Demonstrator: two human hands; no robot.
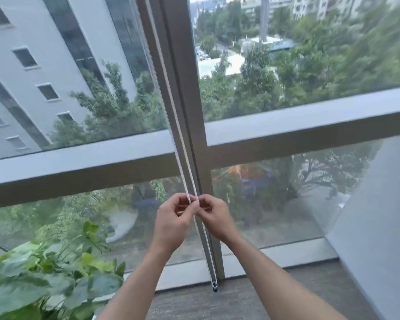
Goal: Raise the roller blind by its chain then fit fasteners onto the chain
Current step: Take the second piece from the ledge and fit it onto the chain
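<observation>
Chain (180,144) doubled down window frame (79,167), left hand (173,218) and right hand (214,215) fingers pinching it

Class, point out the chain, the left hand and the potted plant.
chain (171,105): head view, upper strand.
left hand (171,221): head view, back of hand.
potted plant (56,273): head view, large leaf.

Matt frame, glossy glass, beaded chain

I see a white beaded chain (171,102), plastic-looking, against a matt grey window frame (79,167); smooth reflective glass (286,65), rough grey carpet (206,303), waxy plant leaves (44,273).
</observation>
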